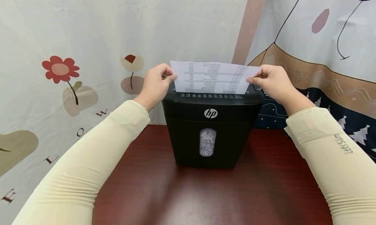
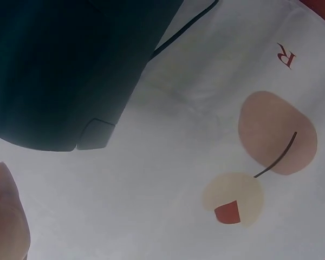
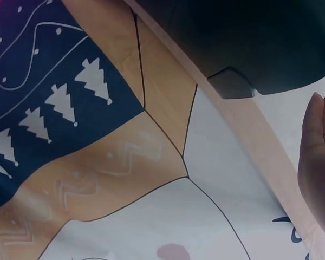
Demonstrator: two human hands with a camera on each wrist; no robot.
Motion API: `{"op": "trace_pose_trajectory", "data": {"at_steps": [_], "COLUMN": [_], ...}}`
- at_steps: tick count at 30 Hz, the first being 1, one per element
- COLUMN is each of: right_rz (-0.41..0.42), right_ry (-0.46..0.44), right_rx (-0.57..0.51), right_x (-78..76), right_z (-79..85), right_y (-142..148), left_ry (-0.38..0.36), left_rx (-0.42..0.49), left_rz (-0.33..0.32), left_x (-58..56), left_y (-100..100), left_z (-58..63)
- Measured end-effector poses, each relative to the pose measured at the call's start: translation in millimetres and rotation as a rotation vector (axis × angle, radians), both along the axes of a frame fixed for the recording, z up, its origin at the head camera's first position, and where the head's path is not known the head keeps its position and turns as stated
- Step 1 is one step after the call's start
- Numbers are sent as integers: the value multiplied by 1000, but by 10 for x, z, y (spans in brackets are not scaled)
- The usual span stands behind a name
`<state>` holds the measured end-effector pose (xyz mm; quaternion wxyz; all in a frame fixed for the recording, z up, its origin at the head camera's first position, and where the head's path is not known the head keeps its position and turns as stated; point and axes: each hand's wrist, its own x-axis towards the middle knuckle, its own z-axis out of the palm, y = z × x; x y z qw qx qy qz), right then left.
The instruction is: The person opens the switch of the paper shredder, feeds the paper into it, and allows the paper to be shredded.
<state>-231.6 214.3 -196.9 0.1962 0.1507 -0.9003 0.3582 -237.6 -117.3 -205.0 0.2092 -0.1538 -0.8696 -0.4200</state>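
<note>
A printed sheet of paper [image 1: 210, 76] stands upright at the top slot of a black HP paper shredder [image 1: 188, 130], its lower edge at or inside the slot. My left hand [image 1: 157, 83] pinches the sheet's left edge between thumb and fingers. At the opposite edge, my right hand [image 1: 273, 83] pinches the paper the same way. Shredded paper [image 1: 207, 142] shows through the small window on the shredder's front. Each wrist view catches only part of its hand, the left hand [image 2: 8, 222] and the right hand [image 3: 319, 157], beside the shredder's dark body; the paper is out of sight there.
The shredder stands on a glossy reddish-brown table [image 1: 199, 195]. Close behind hangs a pale curtain [image 1: 176, 26] with flower prints, and at the right a cloth with mountains and trees [image 1: 332, 75]. A dark cord [image 2: 187, 30] runs by the shredder in the left wrist view.
</note>
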Motion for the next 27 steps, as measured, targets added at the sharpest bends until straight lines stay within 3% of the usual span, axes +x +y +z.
{"op": "trace_pose_trajectory", "data": {"at_steps": [27], "right_rz": [-17], "right_ry": [-50], "right_rx": [3], "right_x": [-10], "right_z": [-76], "right_y": [-60], "left_ry": [-53], "left_rx": [-14], "left_rz": [-8], "left_x": [4], "left_y": [-29], "left_z": [-75]}}
